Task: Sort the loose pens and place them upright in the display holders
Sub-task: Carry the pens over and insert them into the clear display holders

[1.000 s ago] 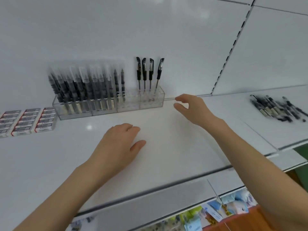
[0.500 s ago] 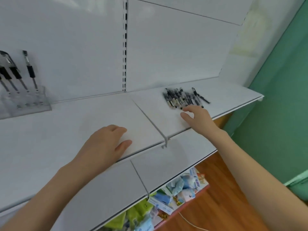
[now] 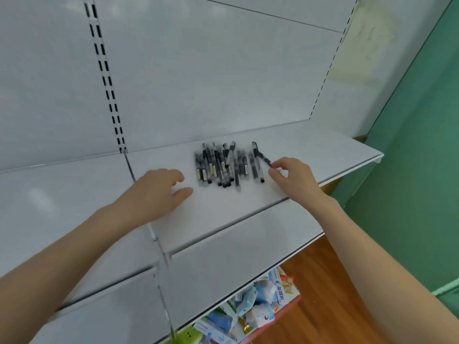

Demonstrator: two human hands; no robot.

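Several loose black pens (image 3: 221,165) lie in a heap on the white shelf (image 3: 310,150). One black pen (image 3: 263,158) lies slanted at the heap's right side. My right hand (image 3: 294,177) is just right of the heap, fingers loosely curled, with the index fingertip at the near end of that slanted pen and the thumb a little apart below it. My left hand (image 3: 159,192) rests flat on the shelf just left of the heap and holds nothing. No display holder is in view.
A slotted upright (image 3: 106,78) and a thin shelf divider (image 3: 129,165) run left of the pens. The shelf ends at the right by a green wall (image 3: 417,145). Below the shelf edge lie colourful packets (image 3: 258,309) above a wooden floor.
The view has swung right, away from the pen holders, which have left the frame. Both hands have moved up to the loose pen heap, the right one reaching its right side.
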